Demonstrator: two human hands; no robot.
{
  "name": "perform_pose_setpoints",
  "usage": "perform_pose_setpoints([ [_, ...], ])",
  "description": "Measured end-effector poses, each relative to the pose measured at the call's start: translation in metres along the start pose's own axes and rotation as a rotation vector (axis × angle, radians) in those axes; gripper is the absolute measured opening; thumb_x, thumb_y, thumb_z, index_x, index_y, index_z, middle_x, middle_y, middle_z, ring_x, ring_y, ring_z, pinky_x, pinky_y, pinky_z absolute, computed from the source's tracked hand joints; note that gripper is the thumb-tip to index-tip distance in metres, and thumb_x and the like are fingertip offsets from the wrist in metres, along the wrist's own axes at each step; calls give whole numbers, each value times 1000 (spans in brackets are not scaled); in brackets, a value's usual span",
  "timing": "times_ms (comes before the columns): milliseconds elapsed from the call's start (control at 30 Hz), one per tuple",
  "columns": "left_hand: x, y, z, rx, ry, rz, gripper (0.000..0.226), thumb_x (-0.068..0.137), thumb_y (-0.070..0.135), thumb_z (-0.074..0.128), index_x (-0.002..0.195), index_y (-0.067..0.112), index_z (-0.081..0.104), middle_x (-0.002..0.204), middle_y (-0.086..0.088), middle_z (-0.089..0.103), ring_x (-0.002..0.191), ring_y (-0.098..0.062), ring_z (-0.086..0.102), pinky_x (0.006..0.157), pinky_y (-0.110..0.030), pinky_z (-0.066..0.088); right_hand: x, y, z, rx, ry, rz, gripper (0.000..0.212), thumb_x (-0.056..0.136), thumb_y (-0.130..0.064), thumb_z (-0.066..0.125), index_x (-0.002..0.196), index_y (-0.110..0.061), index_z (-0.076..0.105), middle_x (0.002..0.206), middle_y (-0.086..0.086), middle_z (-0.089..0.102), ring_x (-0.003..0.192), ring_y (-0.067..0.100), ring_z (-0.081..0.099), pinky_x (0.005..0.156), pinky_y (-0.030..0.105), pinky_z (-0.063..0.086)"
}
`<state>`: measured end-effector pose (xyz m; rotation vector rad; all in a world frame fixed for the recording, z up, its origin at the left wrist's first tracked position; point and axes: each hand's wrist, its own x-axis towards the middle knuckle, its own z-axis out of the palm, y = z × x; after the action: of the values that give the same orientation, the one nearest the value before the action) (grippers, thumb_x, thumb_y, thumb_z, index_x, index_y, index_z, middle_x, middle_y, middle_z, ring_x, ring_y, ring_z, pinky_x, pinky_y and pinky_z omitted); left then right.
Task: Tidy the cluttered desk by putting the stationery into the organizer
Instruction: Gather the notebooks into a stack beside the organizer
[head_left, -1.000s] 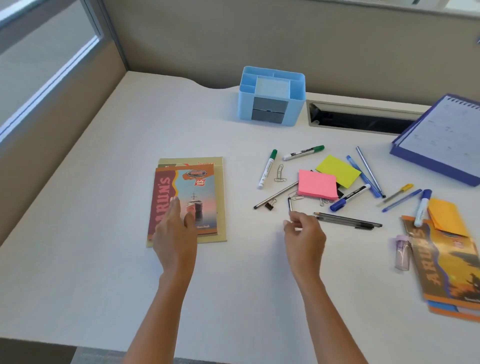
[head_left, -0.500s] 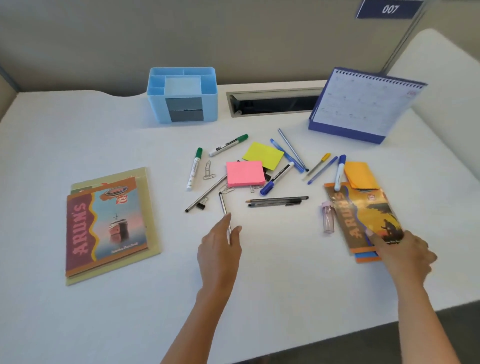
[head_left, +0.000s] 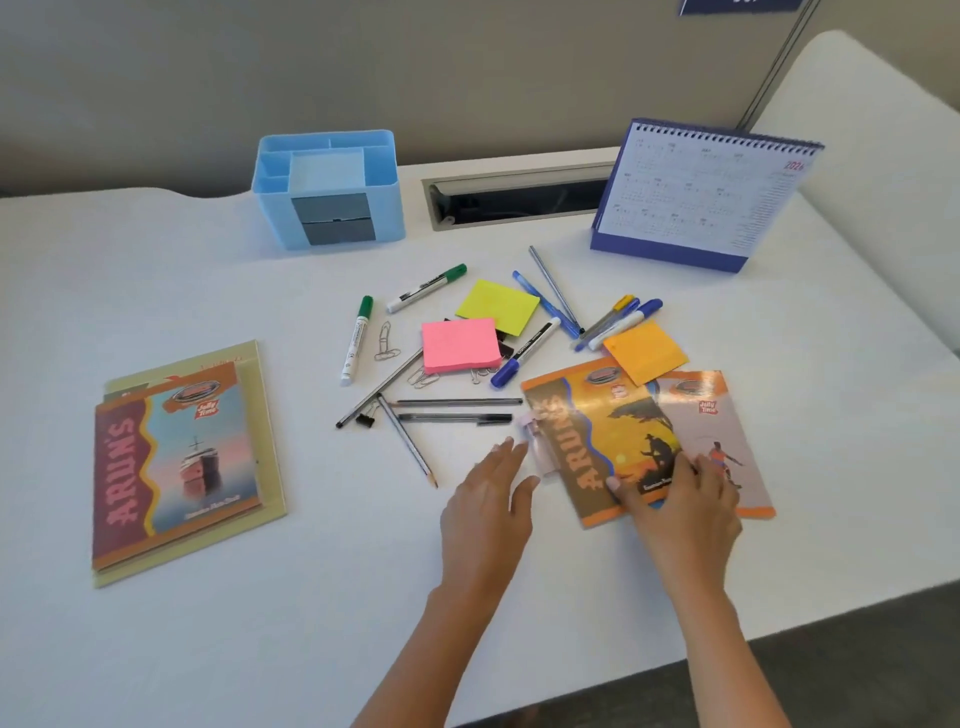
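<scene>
- While the left hand (head_left: 488, 499) lies flat on the white counter (head_left: 208, 649) with fingers straight and slightly apart, holding nothing, its fingertips sit just beside a small pale lilac tube (head_left: 535, 452).
- The right hand (head_left: 680, 499) rests on the lower part of an orange-covered notebook (head_left: 587, 431), fingers bent on the cover. I cannot tell whether it grips an edge or only presses.
- That notebook lies tilted over a pale pink notebook with a footballer (head_left: 727, 431).
- The light blue plastic organizer (head_left: 270, 218) stands upright at the back of the counter, well apart from both hands.
- The stationery lies loose on the counter between organizer and hands:
  - two green-capped white markers (head_left: 357, 340)
  - a pink sticky-note pad (head_left: 460, 345)
  - a yellow sticky-note pad (head_left: 498, 305)
  - an orange sticky-note pad (head_left: 647, 352)
  - two blue-capped markers (head_left: 524, 353)
  - thin dark pens (head_left: 457, 417)
  - a grey pencil (head_left: 408, 441)
  - a black binder clip (head_left: 365, 420)
  - wire paper clips (head_left: 387, 343)
- A blue spiral desk calendar (head_left: 701, 197) stands at the back right.
- A stack of notebooks with a ship cover (head_left: 171, 462) lies at the left.
</scene>
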<state>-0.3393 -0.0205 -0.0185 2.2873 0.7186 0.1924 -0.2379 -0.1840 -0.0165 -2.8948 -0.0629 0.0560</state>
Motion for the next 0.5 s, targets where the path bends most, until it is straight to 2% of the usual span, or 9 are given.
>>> perform_pose_setpoints([
  [100, -1, -5, 6, 74, -11, 96, 43, 97, 35, 52, 139, 37, 46, 153, 15, 33, 139, -9, 36, 100, -30, 44, -11, -19, 6, 14, 27, -37, 82, 74, -60, 68, 129, -2, 49, 134, 18, 48, 122, 37, 39, 90, 49, 42],
  [167, -1, -11, 6, 120, 22, 125, 41, 96, 32, 54, 137, 29, 50, 157, 7, 29, 142, -16, 33, 105, -35, 42, -16, -31, 9, 45, 32, -41, 83, 71, -59, 72, 127, -2, 50, 130, 19, 50, 117, 37, 40, 88, 47, 43],
  [267, 0, -22, 2, 188, 104, 127, 45, 93, 25, 61, 137, 19, 52, 156, -4, 32, 142, -25, 34, 110, -41, 38, -20, -44, 12, 53, 8, -20, 91, 64, -61, 76, 130, -4, 47, 125, 20, 48, 112, 38, 40, 83, 44, 42],
  [367, 2, -30, -4, 219, 147, 99, 50, 92, 20, 63, 139, 13, 49, 153, -9, 36, 141, -28, 35, 112, -45, 37, -17, -52, 12, 41, -71, 18, 93, 64, -63, 75, 130, -5, 46, 123, 22, 47, 113, 38, 40, 85, 43, 40],
  [433, 2, -34, -8, 221, 153, 66, 51, 93, 20, 61, 141, 12, 46, 154, -9, 35, 142, -26, 33, 112, -43, 35, -13, -56, 12, 114, -115, 60, 88, 65, -57, 78, 129, -5, 47, 124, 24, 48, 115, 40, 40, 89, 45, 39],
  [500, 1, -38, -13, 185, 148, 13, 49, 95, 23, 57, 141, 14, 45, 156, -5, 31, 144, -23, 29, 111, -40, 36, -8, -57, 11, 279, -133, 85, 72, 70, -43, 81, 123, -4, 53, 117, 21, 50, 113, 39, 44, 87, 43, 40],
])
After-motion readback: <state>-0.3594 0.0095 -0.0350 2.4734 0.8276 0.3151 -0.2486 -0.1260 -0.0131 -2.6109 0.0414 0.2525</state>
